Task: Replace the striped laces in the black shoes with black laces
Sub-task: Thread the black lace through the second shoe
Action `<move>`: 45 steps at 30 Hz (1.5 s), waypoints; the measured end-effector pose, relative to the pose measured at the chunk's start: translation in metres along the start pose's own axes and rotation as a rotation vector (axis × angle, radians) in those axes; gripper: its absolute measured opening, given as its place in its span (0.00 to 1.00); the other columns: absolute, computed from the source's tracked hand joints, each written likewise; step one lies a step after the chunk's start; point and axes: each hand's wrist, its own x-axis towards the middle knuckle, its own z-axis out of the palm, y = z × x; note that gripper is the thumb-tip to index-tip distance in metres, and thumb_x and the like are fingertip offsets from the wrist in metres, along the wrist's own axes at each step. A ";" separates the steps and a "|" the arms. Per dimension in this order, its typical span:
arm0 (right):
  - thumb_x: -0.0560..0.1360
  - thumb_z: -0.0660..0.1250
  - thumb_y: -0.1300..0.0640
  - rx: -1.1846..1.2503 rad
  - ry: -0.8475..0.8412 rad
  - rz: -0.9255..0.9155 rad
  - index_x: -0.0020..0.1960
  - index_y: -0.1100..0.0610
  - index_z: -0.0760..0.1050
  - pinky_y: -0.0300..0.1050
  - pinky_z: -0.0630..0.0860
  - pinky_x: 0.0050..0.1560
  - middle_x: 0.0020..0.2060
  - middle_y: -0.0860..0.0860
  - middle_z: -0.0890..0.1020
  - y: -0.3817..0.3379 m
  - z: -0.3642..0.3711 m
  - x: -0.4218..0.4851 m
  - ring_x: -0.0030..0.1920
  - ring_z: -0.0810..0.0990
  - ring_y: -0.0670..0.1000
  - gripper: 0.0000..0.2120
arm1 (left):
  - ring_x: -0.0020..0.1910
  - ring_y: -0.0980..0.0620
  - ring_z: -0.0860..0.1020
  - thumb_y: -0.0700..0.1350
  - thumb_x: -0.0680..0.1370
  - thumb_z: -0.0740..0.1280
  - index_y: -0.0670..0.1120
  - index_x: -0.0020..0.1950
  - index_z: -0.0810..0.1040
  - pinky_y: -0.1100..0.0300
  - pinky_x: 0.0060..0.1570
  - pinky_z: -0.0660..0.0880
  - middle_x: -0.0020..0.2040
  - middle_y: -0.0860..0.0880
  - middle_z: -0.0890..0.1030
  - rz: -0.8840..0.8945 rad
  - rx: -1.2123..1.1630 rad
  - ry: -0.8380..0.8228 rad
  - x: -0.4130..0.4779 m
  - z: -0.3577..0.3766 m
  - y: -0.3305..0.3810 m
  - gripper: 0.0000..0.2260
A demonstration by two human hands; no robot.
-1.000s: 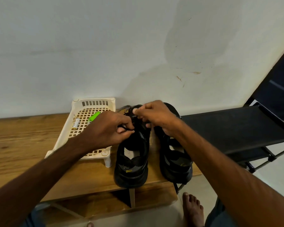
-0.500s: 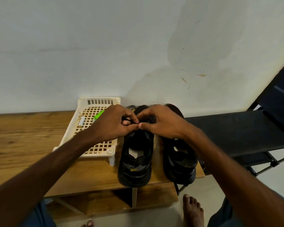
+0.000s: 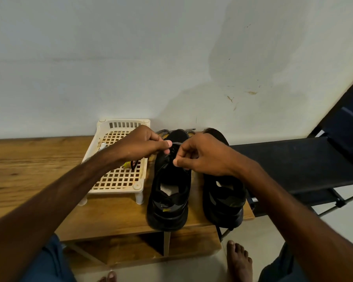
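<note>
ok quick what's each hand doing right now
left hand: fingers curled, pinching the black lace over the shoe beside the tray
right hand: fingers curled, pinching the same lace

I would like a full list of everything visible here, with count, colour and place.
shoes: two, black, side by side on the table
black lace: one, black, in the left shoe, pinched by both hands
striped laces: count unclear, black-and-white, behind the shoes
rack: one, cream, on the table left of the shoes
table: one, brown wood
folding frame: one, black, right of the table
feet: two, bare, on the floor
left hand, right hand: one each, above the left shoe
</note>
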 end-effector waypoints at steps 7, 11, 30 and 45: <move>0.80 0.71 0.55 0.008 0.194 -0.063 0.49 0.53 0.86 0.32 0.77 0.42 0.38 0.43 0.85 -0.002 -0.004 0.000 0.40 0.83 0.41 0.04 | 0.22 0.56 0.65 0.41 0.80 0.68 0.43 0.46 0.87 0.67 0.23 0.62 0.24 0.49 0.71 -0.077 -0.134 -0.121 -0.001 0.008 0.011 0.08; 0.80 0.71 0.57 0.171 0.265 0.043 0.51 0.57 0.85 0.37 0.81 0.39 0.39 0.48 0.86 0.008 -0.002 0.002 0.39 0.86 0.45 0.05 | 0.20 0.55 0.61 0.42 0.82 0.67 0.41 0.50 0.86 0.67 0.22 0.60 0.23 0.49 0.68 -0.036 -0.135 -0.168 0.001 0.007 0.011 0.09; 0.74 0.77 0.56 0.652 0.167 0.398 0.44 0.59 0.87 0.36 0.77 0.29 0.39 0.53 0.88 0.019 0.014 0.020 0.33 0.84 0.46 0.06 | 0.30 0.59 0.76 0.48 0.72 0.77 0.53 0.49 0.89 0.56 0.39 0.78 0.30 0.60 0.80 0.442 0.590 0.376 -0.023 0.028 0.020 0.07; 0.69 0.82 0.58 0.119 0.187 0.125 0.46 0.55 0.86 0.33 0.80 0.42 0.37 0.47 0.87 0.004 0.006 -0.003 0.37 0.85 0.42 0.08 | 0.26 0.59 0.68 0.48 0.78 0.73 0.44 0.45 0.87 0.67 0.26 0.65 0.28 0.53 0.73 -0.157 -0.171 -0.150 0.008 0.012 -0.003 0.08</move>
